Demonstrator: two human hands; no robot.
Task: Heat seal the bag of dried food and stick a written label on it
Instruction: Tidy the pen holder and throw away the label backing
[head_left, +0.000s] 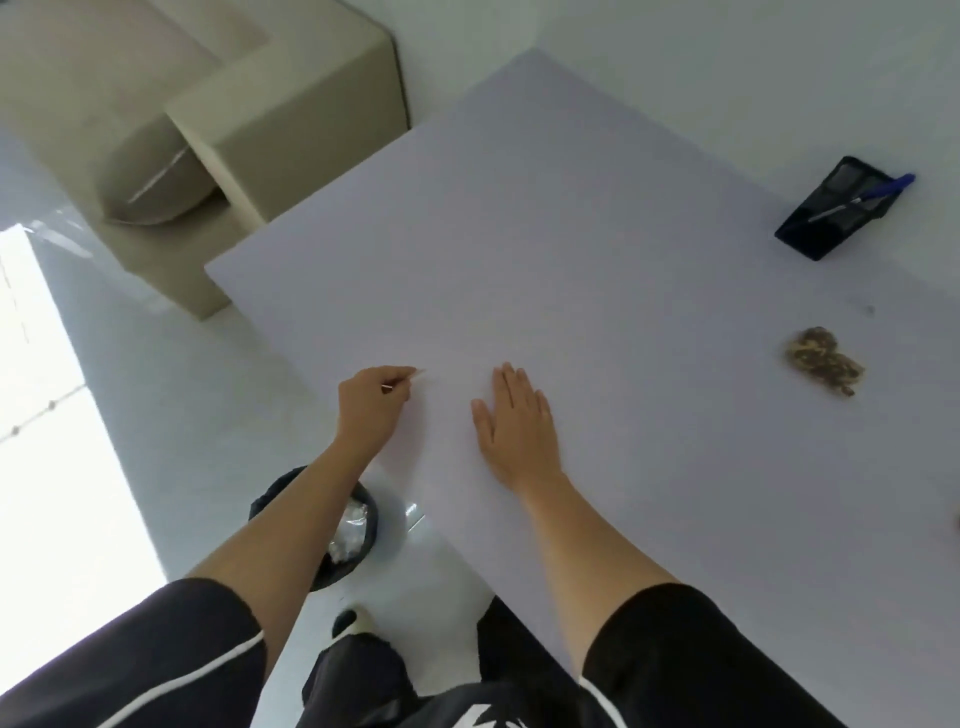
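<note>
A small clear bag of brown dried food (825, 362) lies on the white table (571, 249) at the right, far from both hands. My left hand (375, 402) is near the table's left edge, fingers pinched on a small thin white piece (410, 378), probably a label or its backing; it is too small to tell. My right hand (517, 423) lies flat on the table, palm down, fingers together, holding nothing. A blue pen (862, 200) rests across a black holder (831, 208) at the far right.
A black waste bin (337, 530) with white scraps stands on the floor below my left forearm. A beige sofa (208, 119) with a cushion sits beyond the table's far left corner. No heat sealer is in view.
</note>
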